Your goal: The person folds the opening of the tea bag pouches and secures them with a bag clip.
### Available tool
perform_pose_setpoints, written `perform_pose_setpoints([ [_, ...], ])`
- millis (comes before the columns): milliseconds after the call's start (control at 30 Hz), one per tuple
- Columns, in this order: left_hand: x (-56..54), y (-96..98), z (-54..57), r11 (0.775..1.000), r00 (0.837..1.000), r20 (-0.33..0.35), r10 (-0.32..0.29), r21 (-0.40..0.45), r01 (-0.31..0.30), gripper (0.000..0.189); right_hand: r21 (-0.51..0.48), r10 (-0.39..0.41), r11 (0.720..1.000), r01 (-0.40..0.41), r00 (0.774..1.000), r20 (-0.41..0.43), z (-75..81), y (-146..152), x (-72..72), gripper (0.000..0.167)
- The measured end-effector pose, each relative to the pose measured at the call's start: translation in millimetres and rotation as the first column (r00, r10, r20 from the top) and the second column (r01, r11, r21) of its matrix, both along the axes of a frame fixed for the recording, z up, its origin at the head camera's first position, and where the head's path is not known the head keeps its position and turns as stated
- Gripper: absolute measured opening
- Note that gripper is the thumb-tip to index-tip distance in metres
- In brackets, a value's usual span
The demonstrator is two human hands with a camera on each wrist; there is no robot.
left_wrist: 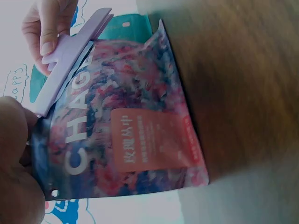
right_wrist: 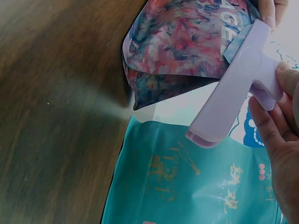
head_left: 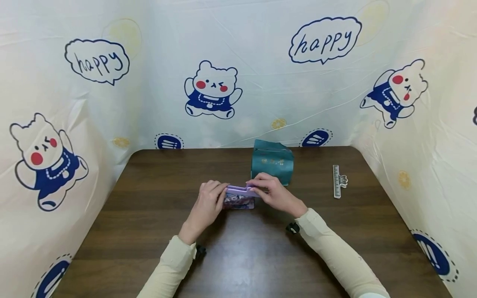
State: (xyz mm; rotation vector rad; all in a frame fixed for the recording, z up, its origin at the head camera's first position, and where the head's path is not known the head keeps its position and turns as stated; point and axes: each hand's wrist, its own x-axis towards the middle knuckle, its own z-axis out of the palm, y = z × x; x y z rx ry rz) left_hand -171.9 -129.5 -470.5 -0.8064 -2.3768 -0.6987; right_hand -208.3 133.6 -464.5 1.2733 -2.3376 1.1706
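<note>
A pink-and-blue floral pouch (left_wrist: 140, 84) stands upright on the table, white capital letters and a pink label on its front. Along its top edge lies a pale purple bag clip (right_wrist: 233, 84), one end reaching past the pouch. My left hand (head_left: 206, 205) grips the top corner of the pouch at the left, fingertips by the clip's end. With thumb and fingers, my right hand (head_left: 277, 194) pinches the clip's handle tabs. In the head view the hands and clip cover much of the pouch.
A teal pouch (head_left: 273, 165) with gold lettering stands just behind my right hand. Farther right, a clear ruler-like clip (head_left: 338, 182) lies on the brown wooden table (head_left: 149, 248). A printed cloth (head_left: 261, 99) with cartoon bears hangs round the back and sides.
</note>
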Motion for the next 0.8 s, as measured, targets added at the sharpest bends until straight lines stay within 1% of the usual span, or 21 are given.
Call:
perform_pose_setpoints([
  [100,1.5,-4.1,3.7,0.998,0.999,0.000,0.042,-0.053,-0.042,0.019,-0.011,-0.004,1.000,0.004,1.000,0.001,-2.0,-1,-2.6,0.023],
  [200,2.8,-7.3,5.7,0.995,0.997,0.033,0.066,-0.074,-0.064,0.022,-0.034,-0.014,0.999,0.013,1.000,-0.008,-5.6,-3,-5.3,0.023],
  [300,3.1,-9.1,6.1,0.996,0.995,0.072,0.075,-0.055,-0.071,0.020,-0.072,-0.009,0.997,0.008,1.000,-0.018,-10.5,-5,-7.5,0.024],
  [400,2.5,-8.3,4.6,0.996,0.993,0.090,0.083,-0.028,-0.081,0.019,-0.119,-0.001,0.993,-0.001,1.000,-0.019,-15.9,-8,-8.7,0.024],
  [567,1.7,-5.9,3.2,0.996,0.993,0.080,0.089,0.000,-0.089,0.019,-0.177,0.011,0.984,-0.009,1.000,0.007,-18.3,-13,-8.4,0.024],
  [700,0.8,-3.7,2.2,0.996,0.994,0.065,0.088,0.027,-0.090,0.020,-0.193,-0.006,0.981,0.010,1.000,0.021,-16.6,-18,-7.1,0.023],
  [800,-0.4,-2.4,-0.7,0.994,0.994,0.051,0.092,0.050,-0.094,0.020,-0.204,-0.023,0.979,0.024,1.000,0.007,-17.8,-21,-6.9,0.022],
])
